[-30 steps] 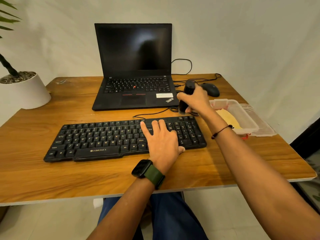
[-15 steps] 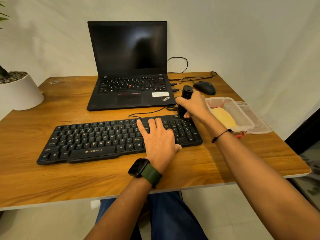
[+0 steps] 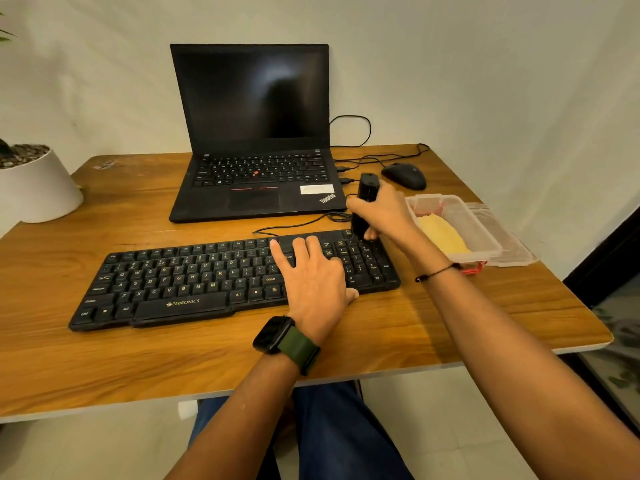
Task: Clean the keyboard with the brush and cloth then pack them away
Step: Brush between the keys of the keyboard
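From the head camera, a wooden table (image 3: 104, 358) fills the view, with a black keyboard (image 3: 194, 282) lying across its middle, long edge toward the person. The left hand (image 3: 311, 278) lies flat and released on the keyboard's right part, palm down, fingers spread over the keys between the letter block and the number pad, thumb hooked over the near edge; it grasps nothing. A dark watch (image 3: 273, 334) on a green strap sits on that wrist. The right hand (image 3: 381, 213) is clenched around the brush (image 3: 363, 206), a black upright body held nearly vertical, its lower end touching or just above the far right corner of the keyboard at the top of the number pad; the bristles cannot be made out. A thin black cord circles that wrist. Just right of the keyboard stands a clear plastic box (image 3: 485, 233), open, with the yellow cloth (image 3: 443, 237) lying inside it. The box's lid (image 3: 512, 244) rests flat against its far right side. Behind the keyboard an open laptop (image 3: 256, 181) faces the person, screen dark. A black mouse (image 3: 403, 175) lies to the laptop's right, beyond the brush, with cables trailing to the wall. A white pot (image 3: 38, 188) sits at the table's left edge.
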